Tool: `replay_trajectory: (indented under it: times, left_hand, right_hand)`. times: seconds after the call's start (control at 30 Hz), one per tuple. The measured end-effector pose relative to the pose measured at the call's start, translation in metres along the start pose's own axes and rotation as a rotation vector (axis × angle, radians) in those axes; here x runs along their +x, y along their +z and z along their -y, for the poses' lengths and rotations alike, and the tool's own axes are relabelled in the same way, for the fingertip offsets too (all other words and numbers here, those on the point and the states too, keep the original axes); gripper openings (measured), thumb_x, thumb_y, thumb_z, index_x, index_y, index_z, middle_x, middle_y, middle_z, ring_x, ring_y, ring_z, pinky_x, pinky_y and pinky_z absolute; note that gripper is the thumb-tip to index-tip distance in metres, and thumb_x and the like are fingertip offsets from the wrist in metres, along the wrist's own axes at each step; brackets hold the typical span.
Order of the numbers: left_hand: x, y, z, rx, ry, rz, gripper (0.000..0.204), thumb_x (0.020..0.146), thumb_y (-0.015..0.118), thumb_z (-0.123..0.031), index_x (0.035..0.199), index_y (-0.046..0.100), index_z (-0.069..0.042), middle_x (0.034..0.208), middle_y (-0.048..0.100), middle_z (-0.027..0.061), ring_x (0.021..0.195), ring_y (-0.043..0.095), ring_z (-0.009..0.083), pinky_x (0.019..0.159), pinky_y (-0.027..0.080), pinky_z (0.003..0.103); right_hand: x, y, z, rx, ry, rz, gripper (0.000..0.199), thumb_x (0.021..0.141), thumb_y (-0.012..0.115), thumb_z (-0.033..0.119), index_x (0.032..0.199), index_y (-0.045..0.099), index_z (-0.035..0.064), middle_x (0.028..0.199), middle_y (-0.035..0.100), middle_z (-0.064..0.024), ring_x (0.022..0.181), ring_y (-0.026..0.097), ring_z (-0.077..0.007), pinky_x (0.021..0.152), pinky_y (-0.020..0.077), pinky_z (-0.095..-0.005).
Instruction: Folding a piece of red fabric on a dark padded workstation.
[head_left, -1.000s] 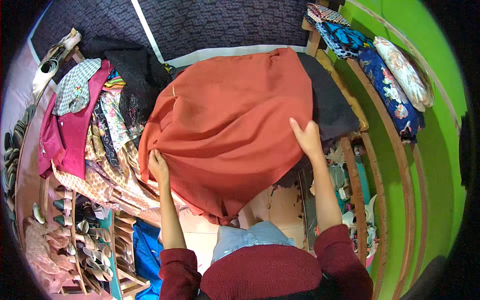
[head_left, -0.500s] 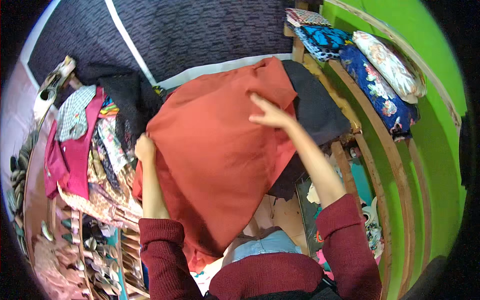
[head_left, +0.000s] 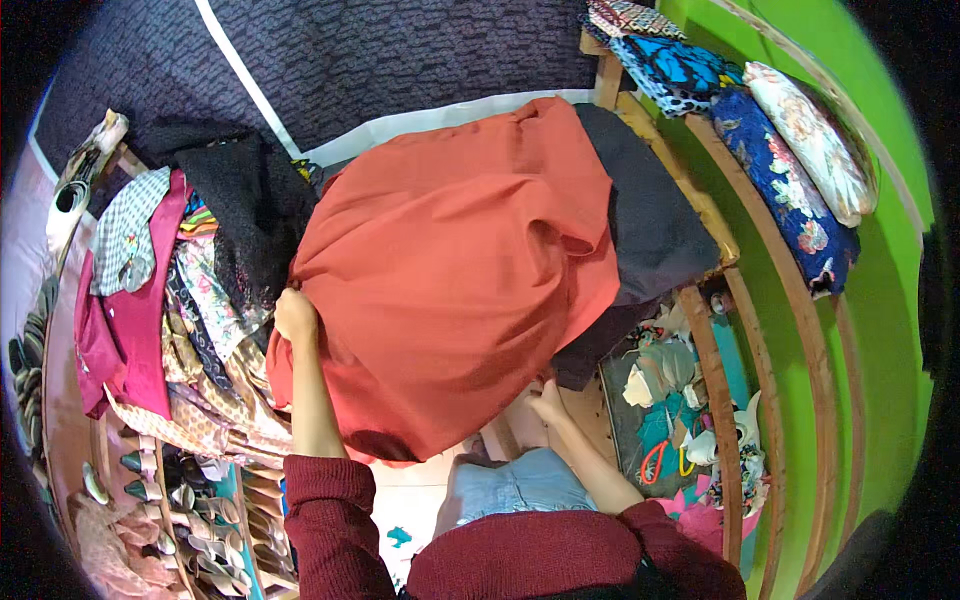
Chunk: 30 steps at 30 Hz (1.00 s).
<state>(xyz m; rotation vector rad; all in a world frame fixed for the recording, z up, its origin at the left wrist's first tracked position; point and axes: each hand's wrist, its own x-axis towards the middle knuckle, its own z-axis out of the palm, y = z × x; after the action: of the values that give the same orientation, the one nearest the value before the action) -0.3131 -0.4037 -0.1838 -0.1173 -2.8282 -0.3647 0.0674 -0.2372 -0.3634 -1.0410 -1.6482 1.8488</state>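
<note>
left fist (head_left: 296,316) on cloth (head_left: 440,270), right hand (head_left: 546,402) lower

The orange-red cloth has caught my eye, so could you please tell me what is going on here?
A person in maroon sleeves is handling the orange-red cloth, which lies spread and rumpled over a dark cloth. The left hand grips its left edge; the right hand is by its lower right edge, though whether it holds the cloth is unclear.

A rust-orange cloth (head_left: 440,270) lies over dark grey fabric (head_left: 655,205). The person's left hand (head_left: 295,317) grips its left edge; the right hand (head_left: 547,402), fingertips unclear, is at its lower right edge.
</note>
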Motion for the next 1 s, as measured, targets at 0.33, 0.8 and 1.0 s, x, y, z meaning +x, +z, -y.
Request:
replay_trajectory:
  times: [0.33, 0.8, 1.0]
  left_hand:
    - [-0.003, 0.003, 0.003, -0.045, -0.010, -0.007, 0.034, 0.088, 0.041, -0.027, 0.086, 0.062, 0.000, 0.084, 0.063, 0.0212, 0.080, 0.062, 0.0354, 0.069, 0.050, 0.044]
    - [-0.242, -0.162, -0.026, -0.555, 0.746, 0.342, 0.110, 0.049, 0.076, -0.053, 0.135, 0.028, -0.003, 0.144, 0.015, 0.0187, 0.134, 0.011, 0.0349, 0.103, 0.010, 0.057]
    - [-0.186, -0.093, 0.035, -1.365, 0.176, 0.183, 0.034, 0.075, 0.058, -0.003, 0.108, 0.051, 0.003, 0.098, 0.059, 0.0084, 0.086, 0.056, 0.0159, 0.076, 0.045, 0.028]
  right_hand:
    - [-0.001, 0.052, 0.062, -0.481, -0.233, 0.473, 0.060, 0.067, 0.069, 0.017, 0.121, 0.047, 0.0038, 0.124, 0.048, -0.0151, 0.114, 0.046, -0.0265, 0.092, 0.0389, -0.0341]
    - [-0.040, 0.065, 0.245, -0.151, -0.617, 0.385, 0.035, 0.070, 0.065, 0.018, 0.092, 0.056, -0.0070, 0.083, 0.059, -0.0265, 0.086, 0.061, -0.0347, 0.072, 0.0467, -0.0401]
    - [-0.032, 0.103, 0.297, 0.326, -0.329, 1.310, 0.052, 0.087, 0.053, 0.010, 0.133, 0.030, 0.0021, 0.123, 0.048, -0.0077, 0.114, 0.045, -0.0167, 0.097, 0.0351, -0.0322]
